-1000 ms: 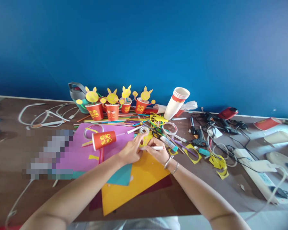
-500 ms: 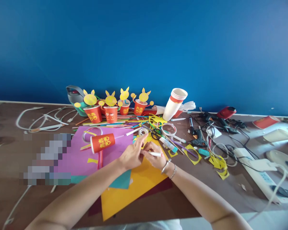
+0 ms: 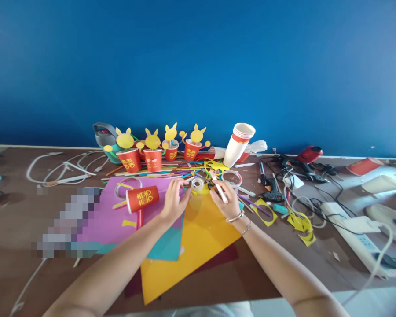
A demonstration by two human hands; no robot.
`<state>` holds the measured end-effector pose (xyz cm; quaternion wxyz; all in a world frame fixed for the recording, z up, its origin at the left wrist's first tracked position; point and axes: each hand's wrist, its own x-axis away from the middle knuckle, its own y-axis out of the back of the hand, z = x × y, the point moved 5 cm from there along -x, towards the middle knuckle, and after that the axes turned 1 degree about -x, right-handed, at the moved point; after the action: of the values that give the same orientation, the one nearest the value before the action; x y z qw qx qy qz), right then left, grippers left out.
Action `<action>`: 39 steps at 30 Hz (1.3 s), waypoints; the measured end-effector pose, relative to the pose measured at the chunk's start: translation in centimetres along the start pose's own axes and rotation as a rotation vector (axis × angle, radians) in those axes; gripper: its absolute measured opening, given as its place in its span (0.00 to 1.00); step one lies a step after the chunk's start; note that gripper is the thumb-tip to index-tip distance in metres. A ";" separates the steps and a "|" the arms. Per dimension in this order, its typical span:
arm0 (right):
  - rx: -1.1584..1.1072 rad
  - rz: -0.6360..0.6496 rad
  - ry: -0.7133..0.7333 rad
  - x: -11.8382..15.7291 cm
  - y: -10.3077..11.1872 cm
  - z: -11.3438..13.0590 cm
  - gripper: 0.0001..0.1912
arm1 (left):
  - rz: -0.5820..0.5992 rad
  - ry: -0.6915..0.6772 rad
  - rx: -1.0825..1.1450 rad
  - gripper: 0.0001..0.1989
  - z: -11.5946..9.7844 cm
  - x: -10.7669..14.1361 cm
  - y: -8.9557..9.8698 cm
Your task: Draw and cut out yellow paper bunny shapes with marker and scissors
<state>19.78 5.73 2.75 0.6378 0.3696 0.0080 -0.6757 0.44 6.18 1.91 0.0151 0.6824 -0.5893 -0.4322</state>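
Observation:
A white marker (image 3: pixel 221 190) with a reddish end slants through the fingers of my right hand (image 3: pixel 229 198), which is closed around it. The right fingertips are beside the scissors (image 3: pixel 210 181), whose handles are partly covered. My left hand (image 3: pixel 175 200) has its thumb and fingers drawn together next to a clear tape roll (image 3: pixel 197 184); what they pinch is too small to name. Behind those fingertips shows the end of another white marker (image 3: pixel 190 178). Between the hands, a pale yellow disc (image 3: pixel 196 202) lies on the orange-yellow paper (image 3: pixel 198 246).
A red paper cup (image 3: pixel 142 199) lies on purple paper (image 3: pixel 102 211). Several cup figures with yellow rabbit-eared heads (image 3: pixel 125 141) line the back, near a stack of cups (image 3: pixel 236 147). Rightward are a glue gun (image 3: pixel 273 191), cables, yellow scraps (image 3: pixel 265 213) and a power strip (image 3: pixel 353 237).
My hands have parted and moved forward, the left toward the tape roll, the right toward the scissors with the marker still in it. The yellow disc is now visible on the paper.

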 end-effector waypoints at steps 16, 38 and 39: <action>0.694 0.200 0.119 0.3 -1.4 -0.9 0.23 | 0.386 0.015 -0.512 0.23 -0.8 1.6 -1.4; 0.242 0.139 0.049 1.2 -3.0 0.4 0.05 | 0.305 0.068 -0.403 0.14 -0.2 1.9 -1.1; 0.208 0.131 0.044 1.1 -2.9 0.4 0.05 | 0.288 0.076 -0.376 0.14 -0.2 1.8 -1.1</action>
<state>17.16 5.11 1.17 0.6385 0.4480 -0.0725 -0.6216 1.25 4.96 0.44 0.2254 0.5925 -0.5887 -0.5015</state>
